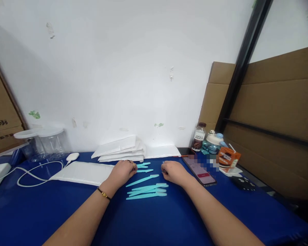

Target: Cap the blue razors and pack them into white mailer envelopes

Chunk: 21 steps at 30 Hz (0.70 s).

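Note:
My left hand (pixel 123 171) has its fingers curled over the handle ends of a few turquoise eyebrow razors (pixel 143 166), whose other ends stick out to the right. To the right of these, my right hand (pixel 174 172) is closed, fingertips pressed together; a small bluish bit shows at them, too small to name. Between and below the hands, a single turquoise razor (pixel 143 180) lies at a slant. Nearer to me, several more razors (pixel 149 195) lie in a loose row on the blue table (pixel 149 225).
A white padded mailer (pixel 79 172) lies left of my left hand, with a stack of mailers (pixel 120 150) behind. Clear jars (pixel 52 143) and a white cable (pixel 23 185) are at left. A phone (pixel 200 172), bottles (pixel 199 137) and an orange packet (pixel 228 159) stand right.

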### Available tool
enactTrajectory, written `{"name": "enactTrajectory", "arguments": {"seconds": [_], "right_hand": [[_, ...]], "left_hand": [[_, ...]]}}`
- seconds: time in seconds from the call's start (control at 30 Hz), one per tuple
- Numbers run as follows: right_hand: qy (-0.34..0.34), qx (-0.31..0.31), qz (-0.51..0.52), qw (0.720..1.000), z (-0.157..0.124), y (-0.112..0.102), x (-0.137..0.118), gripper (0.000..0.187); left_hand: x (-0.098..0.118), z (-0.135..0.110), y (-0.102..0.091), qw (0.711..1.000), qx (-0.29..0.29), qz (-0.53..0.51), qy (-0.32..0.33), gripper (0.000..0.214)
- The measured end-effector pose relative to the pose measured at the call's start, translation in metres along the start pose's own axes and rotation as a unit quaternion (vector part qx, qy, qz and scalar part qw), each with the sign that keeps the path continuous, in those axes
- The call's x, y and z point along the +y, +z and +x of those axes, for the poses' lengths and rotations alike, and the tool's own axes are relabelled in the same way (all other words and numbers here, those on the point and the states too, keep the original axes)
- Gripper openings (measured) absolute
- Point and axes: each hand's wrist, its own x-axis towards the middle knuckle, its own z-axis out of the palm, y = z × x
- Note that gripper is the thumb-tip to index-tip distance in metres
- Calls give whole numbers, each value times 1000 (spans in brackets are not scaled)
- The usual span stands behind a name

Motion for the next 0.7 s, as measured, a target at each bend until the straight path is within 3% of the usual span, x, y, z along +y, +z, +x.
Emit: {"name": "enactTrajectory", "arguments": {"seconds": [0.23, 0.37, 0.5, 0.7], "right_hand": [[35, 18, -41, 998, -2, -1, -8, 8], [36, 42, 54, 997, -5, -4, 4, 14], [11, 14, 196, 980, -8, -2, 19, 16], [40, 74, 184, 979, 1, 7, 11, 23]], "left_hand": [[10, -3, 0, 999, 22, 32, 29, 21], [12, -5, 2, 1000, 20, 10, 16, 18], [10, -8, 1, 1000, 12, -18, 13, 18], [11, -9, 1, 999, 15, -33, -4, 19]]}}
